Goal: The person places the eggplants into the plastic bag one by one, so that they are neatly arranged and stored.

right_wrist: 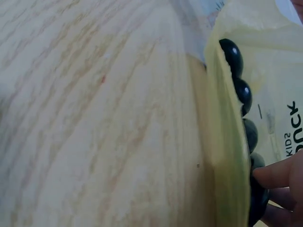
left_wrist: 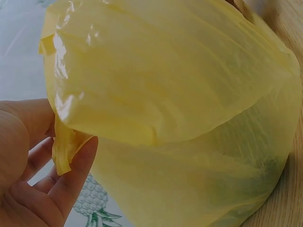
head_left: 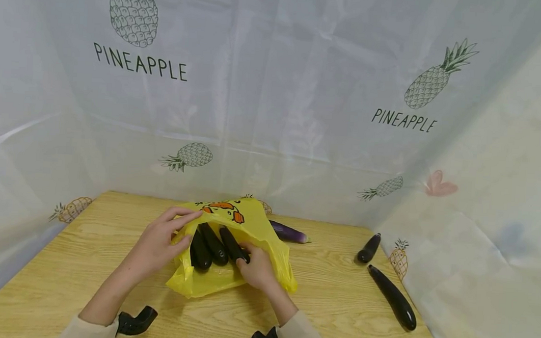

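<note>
Closely, left fingers [left_wrist: 79,165] pinching a yellow bag [head_left: 263,231], right fingers [right_wrist: 278,173] curled round a dark eggplant [head_left: 232,241] inside.

Several eggplants [head_left: 212,243] lie in the bag [head_left: 258,228] on the table [head_left: 328,289].

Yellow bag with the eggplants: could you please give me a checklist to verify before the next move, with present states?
1. Mouth of the yellow bag open: ok.
2. Left hand holding the bag's edge: ok.
3. Right hand gripping a black eggplant: ok.
4. Right side of the table free of eggplants: not ok; a short eggplant and a long eggplant lie there.
5. Purple eggplant fully visible: not ok; partly hidden.
6. Total eggplants inside: cannot tell.
</note>
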Available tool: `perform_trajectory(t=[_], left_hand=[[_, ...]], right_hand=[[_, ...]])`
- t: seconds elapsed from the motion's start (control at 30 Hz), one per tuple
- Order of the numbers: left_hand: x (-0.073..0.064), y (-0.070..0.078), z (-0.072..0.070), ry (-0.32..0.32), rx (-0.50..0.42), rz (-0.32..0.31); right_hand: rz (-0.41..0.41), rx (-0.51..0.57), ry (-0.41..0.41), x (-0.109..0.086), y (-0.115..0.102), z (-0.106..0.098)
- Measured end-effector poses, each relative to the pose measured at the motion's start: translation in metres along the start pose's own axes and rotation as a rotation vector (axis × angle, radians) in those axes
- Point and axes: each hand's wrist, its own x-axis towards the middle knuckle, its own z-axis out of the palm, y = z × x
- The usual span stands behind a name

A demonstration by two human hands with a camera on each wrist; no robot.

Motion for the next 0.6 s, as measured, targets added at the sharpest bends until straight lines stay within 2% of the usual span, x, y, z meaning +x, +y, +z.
perform_trajectory(t=[0.17, 0.4, 0.6], left_hand=[[0.0, 0.001, 0.0, -0.004, 0.003, -0.012], [-0.001, 0.001, 0.0, -0.003, -0.004, -0.02], [-0.001, 0.002, 0.0, 0.001, -0.002, -0.015]], right_hand=[[0.006, -0.008, 0.015, 0.001, 0.003, 0.006], [0.016, -0.072, 0.021, 0.003, 0.003, 0.011], [-0.031, -0.131, 0.034, 0.002, 0.004, 0.013]])
